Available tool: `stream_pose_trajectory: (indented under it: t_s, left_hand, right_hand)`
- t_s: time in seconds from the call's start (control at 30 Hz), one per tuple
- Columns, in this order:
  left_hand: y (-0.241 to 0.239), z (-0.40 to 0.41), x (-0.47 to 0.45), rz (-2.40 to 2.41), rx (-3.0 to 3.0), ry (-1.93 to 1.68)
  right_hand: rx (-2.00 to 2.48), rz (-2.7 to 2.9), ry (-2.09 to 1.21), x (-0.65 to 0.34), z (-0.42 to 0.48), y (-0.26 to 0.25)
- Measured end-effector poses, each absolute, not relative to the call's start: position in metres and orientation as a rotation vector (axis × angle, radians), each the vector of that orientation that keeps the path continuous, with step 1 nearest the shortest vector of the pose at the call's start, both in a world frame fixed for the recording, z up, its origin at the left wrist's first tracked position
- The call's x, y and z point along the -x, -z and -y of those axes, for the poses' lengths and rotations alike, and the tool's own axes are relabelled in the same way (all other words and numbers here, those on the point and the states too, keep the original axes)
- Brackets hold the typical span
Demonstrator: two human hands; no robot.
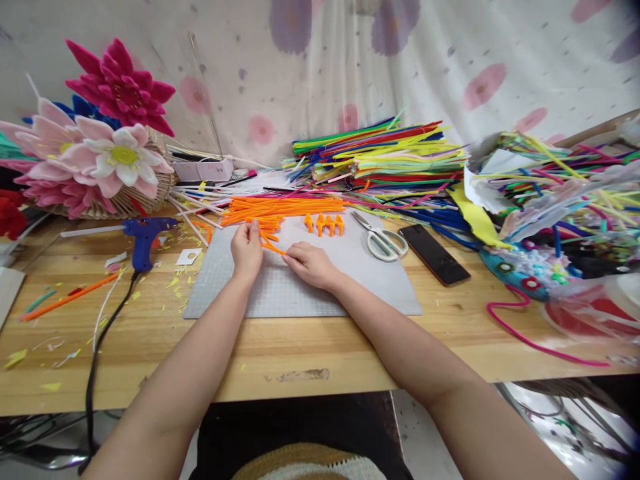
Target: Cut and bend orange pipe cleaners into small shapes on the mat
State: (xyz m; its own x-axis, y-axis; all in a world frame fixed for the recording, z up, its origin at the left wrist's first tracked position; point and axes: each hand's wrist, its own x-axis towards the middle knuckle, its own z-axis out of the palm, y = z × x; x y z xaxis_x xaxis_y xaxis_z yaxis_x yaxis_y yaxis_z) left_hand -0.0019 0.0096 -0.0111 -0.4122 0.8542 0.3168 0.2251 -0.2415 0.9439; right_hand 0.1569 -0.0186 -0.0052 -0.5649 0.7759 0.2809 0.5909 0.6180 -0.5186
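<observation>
Between my two hands stretches an orange pipe cleaner [273, 248], above the grey cutting mat [295, 293]. My left hand [247, 247] pinches its left end, close to the pile of orange pipe cleaners [300, 204]. The other end is held in the fingertips of my right hand [313, 265]. Behind my right hand, several small bent orange pieces [324, 225] lie in a row on the mat. White-handled scissors [383, 241] rest at the mat's right side, their blades partly apart.
A blue glue gun [143, 241] with a black cord lies left of the mat, among yellow scraps. To the right is a black phone [434, 253]. Bundles of coloured pipe cleaners [390, 157] fill the back. Fuzzy flowers [123, 157] stand at the left, a red-and-white tub [595, 310] at the right.
</observation>
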Motion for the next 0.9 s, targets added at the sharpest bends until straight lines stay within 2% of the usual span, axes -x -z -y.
stream_pose_trajectory:
  t_s: [0.33,0.57,0.7,0.8,0.9]
  left_hand:
    - [0.008,-0.021,0.018,-1.583,-1.314,-1.668]
    - [-0.004,-0.020,0.017,-1.370,-0.920,-1.617]
    - [-0.012,-0.013,0.012,-1.093,-0.625,-1.416]
    - [-0.013,-0.006,0.002,-0.987,-0.636,-1.192]
    - [-0.010,-0.003,-0.007,-0.943,-0.688,-1.217]
  right_hand:
    - [0.928,2.230,-0.825,-0.158,0.015,0.000]
    - [0.974,2.140,-0.906,-0.158,0.016,0.003]
    - [1.080,2.013,-0.870,-0.159,0.013,0.008]
    - [1.140,2.007,-0.773,-0.158,0.011,0.011]
    - [1.194,2.062,-0.687,-0.157,0.011,0.013]
